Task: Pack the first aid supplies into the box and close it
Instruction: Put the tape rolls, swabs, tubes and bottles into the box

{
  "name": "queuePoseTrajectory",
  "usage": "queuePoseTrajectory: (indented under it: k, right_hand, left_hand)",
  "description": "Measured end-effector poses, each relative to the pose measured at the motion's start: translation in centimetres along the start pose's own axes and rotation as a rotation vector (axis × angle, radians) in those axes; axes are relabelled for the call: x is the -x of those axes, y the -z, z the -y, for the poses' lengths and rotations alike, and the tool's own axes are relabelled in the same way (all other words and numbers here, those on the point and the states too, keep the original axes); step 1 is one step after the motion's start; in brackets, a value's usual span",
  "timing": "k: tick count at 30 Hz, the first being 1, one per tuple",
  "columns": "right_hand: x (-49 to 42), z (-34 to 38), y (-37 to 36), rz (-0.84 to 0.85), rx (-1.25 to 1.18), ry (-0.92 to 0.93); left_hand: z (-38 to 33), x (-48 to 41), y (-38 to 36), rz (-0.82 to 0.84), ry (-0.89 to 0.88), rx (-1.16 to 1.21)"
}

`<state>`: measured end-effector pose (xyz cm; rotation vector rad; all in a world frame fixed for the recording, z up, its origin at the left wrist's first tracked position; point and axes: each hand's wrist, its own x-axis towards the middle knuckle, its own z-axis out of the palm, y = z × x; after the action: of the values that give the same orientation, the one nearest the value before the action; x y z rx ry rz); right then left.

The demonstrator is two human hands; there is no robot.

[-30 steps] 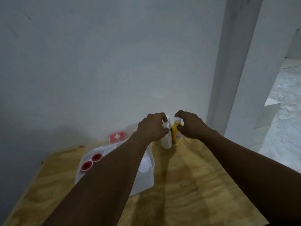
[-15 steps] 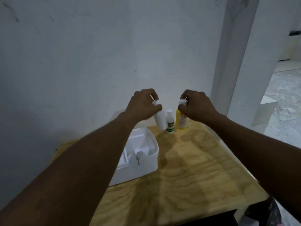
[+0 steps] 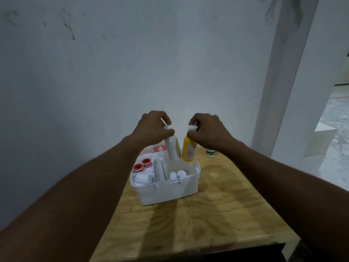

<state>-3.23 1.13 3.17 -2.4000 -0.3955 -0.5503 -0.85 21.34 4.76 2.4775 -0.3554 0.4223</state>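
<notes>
Dangling by caps above open white plastic box: left hand fingers pinching white bottle, right hand pinching yellow bottle. Risk: bottles knocking together, slipping, tipping inside.

i count three plastic bottles: one white bottle, one yellow bottle and one small white bottle with a green label. i see two red-cored tape rolls, two white cotton balls, one open white plastic box and one wooden table.
</notes>
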Motion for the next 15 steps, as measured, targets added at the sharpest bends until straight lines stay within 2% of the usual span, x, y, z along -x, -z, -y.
queuePoseTrajectory:
  k: [8,15]
  right_hand:
    - [2.2,-0.9,-3.1,0.245,0.088,0.015]
    - [2.8,-1.5,-3.6,0.395,0.139,0.008]
  left_hand:
    - [1.3,1.4,-2.4,0.169,0.033,-0.019]
    - [1.6,1.7,-3.7,0.371,0.007,-0.148]
